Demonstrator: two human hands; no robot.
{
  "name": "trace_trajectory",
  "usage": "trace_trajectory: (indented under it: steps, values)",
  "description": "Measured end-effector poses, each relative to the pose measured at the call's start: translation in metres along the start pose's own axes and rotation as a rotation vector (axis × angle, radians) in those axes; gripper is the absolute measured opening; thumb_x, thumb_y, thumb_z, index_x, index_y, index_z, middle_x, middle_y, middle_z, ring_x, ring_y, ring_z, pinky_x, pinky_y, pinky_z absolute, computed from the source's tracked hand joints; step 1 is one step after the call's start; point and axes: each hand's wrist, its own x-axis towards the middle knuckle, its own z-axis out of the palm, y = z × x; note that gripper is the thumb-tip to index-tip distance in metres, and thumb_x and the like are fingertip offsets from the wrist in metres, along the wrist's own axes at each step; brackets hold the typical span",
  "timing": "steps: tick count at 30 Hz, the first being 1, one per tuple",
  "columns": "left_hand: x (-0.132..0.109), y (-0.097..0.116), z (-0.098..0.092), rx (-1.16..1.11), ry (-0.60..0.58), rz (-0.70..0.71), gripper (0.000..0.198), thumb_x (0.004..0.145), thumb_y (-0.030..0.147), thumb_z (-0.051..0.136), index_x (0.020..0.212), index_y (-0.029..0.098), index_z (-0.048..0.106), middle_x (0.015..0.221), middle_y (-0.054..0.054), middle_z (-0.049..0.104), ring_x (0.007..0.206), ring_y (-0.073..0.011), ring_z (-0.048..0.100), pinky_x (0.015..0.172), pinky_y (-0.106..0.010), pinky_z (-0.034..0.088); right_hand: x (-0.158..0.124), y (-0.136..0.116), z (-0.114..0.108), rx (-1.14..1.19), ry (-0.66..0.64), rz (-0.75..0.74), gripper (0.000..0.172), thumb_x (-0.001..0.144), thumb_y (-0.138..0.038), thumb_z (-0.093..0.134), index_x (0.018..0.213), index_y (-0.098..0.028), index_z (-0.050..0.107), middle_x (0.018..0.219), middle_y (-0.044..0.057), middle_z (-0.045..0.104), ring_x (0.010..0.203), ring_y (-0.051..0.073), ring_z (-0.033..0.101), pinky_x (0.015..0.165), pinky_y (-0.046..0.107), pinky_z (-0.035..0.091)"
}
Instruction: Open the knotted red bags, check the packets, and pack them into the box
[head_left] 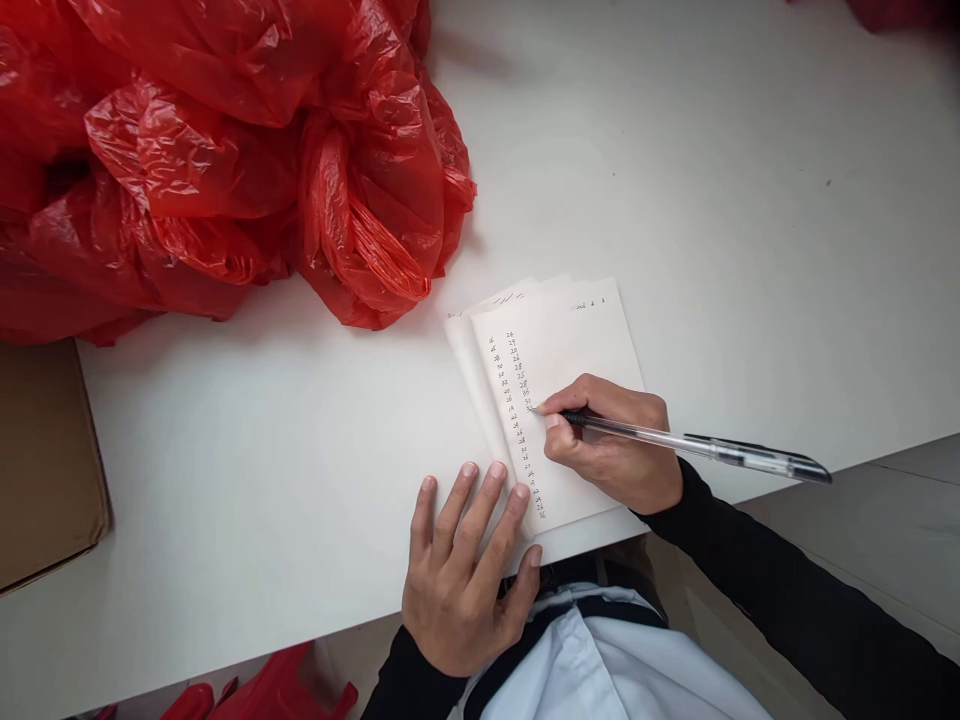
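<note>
My right hand point(611, 440) grips a clear-barrelled pen with a black cap on its back end point(697, 445). The pen's tip meets the paper at the foot of the second column of handwritten numbers. Those two columns run down the left side of the top white sheet point(577, 370), which lies over other sheets fanned out slightly to the left. A short handwritten line stands near its top right corner. My left hand point(469, 570) lies flat with fingers spread, its fingertips on the table and at the paper's lower left edge.
Bulky red plastic bags point(225, 160) heap over the table's upper left. Below them a brown cardboard box point(45, 470) sits at the left edge. The white table point(712, 180) ends just in front of my body. Something red point(277, 690) stands under the front edge.
</note>
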Motion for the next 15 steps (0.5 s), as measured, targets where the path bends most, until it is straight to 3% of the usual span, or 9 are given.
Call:
trace_trajectory:
  steps: [15]
  values:
    - [0.0000,0.0001,0.0001,0.005,-0.003,-0.007,0.047,0.082,0.020,0.072,0.129,0.012,0.068,0.134,-0.019,0.068,0.132,-0.0379,0.057,0.114,-0.065,0.037,-0.0005,0.0007,0.0000,-0.021,-0.001,-0.032,0.019,0.075,-0.006,0.059,0.082,-0.021,0.068,0.072,-0.003,0.069,0.057,0.009,0.058,0.054,0.022,0.049]
